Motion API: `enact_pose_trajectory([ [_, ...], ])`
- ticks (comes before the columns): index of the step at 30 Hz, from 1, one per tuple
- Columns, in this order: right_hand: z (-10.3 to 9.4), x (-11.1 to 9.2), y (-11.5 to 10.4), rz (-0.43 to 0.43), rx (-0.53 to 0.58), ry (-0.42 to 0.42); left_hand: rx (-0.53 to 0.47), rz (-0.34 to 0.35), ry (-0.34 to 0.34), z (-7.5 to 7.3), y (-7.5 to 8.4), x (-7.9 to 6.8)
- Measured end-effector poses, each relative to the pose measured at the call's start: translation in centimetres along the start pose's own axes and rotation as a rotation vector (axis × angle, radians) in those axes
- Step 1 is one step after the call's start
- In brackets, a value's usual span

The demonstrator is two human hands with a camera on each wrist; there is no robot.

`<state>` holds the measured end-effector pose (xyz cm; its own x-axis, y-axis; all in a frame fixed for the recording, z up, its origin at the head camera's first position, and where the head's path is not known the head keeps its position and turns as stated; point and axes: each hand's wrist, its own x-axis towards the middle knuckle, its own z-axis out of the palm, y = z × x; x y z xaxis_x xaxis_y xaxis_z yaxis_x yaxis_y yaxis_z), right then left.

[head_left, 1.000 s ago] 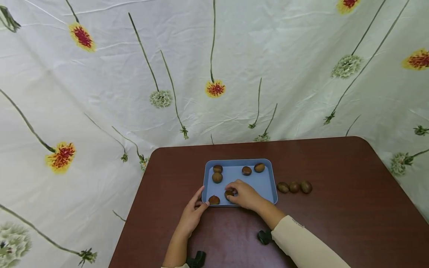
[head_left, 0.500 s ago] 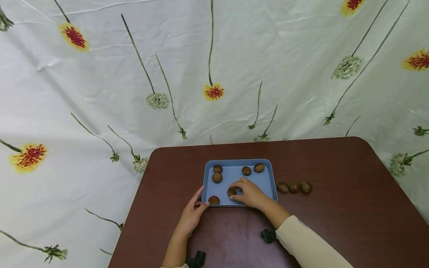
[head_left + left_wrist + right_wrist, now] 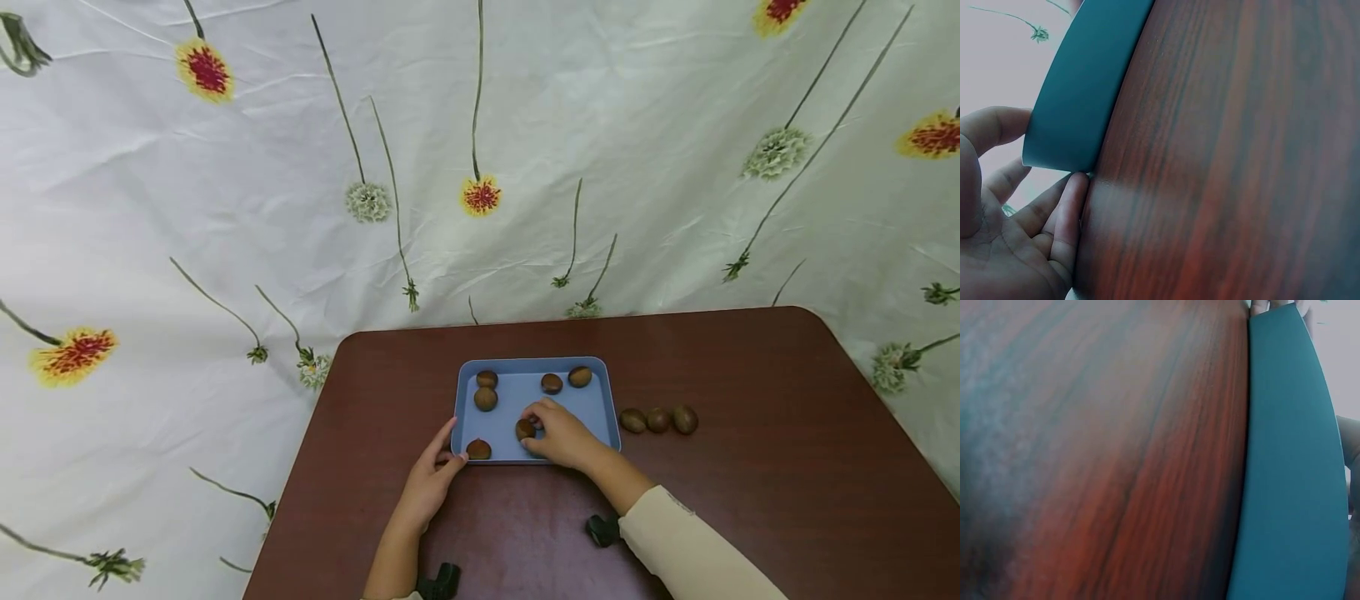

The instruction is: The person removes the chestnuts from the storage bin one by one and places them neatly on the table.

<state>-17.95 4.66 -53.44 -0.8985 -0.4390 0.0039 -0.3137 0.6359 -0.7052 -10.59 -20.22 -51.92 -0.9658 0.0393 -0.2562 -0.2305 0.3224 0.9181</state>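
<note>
The left hand (image 3: 429,483) sits at the near left corner of the blue tray (image 3: 521,400), its fingers loosely spread, the thumb at the tray's near wall and the forefinger along its left side; the left wrist view shows fingertips touching that wall. Over the tray, near the middle of its near half, the right hand (image 3: 564,437) pinches a brown chestnut (image 3: 525,429) between thumb and fingers (whether the nut touches the tray floor I cannot tell). In the tray's near left corner, close to the left thumb, lies a reddish-brown chestnut (image 3: 478,450). Toward the tray's far left corner are a stacked-looking pair of chestnuts (image 3: 486,400), one just behind the other, and toward its far right corner two more chestnuts (image 3: 551,383) lie side by side with a small gap. Just right of the tray, three chestnuts (image 3: 658,419) stand in a row on the dark red-brown table (image 3: 765,433). A cream sleeve (image 3: 690,546) covers the right forearm, nearer than the tray, and behind the tray, past the table's far edge, hangs a white flowered cloth (image 3: 660,108).
</note>
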Motion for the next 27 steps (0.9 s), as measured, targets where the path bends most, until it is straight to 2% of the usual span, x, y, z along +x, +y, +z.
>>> enact_pose_trajectory([
  [8,-0.6,-1.6,0.1,0.044,0.057,0.042,0.012,0.001,0.032,0.8,-1.0,-0.2],
  [17,-1.7,-3.6,0.2,0.059,0.127,0.137,0.019,0.004,0.047,1.4,-3.5,0.0],
  [22,-2.6,-4.7,0.5,0.029,0.171,0.158,-0.004,0.009,0.053,1.6,-3.8,-0.4],
  [27,-3.6,-5.8,1.1,0.053,0.189,0.173,-0.004,0.013,0.065,2.0,-3.9,-0.9],
])
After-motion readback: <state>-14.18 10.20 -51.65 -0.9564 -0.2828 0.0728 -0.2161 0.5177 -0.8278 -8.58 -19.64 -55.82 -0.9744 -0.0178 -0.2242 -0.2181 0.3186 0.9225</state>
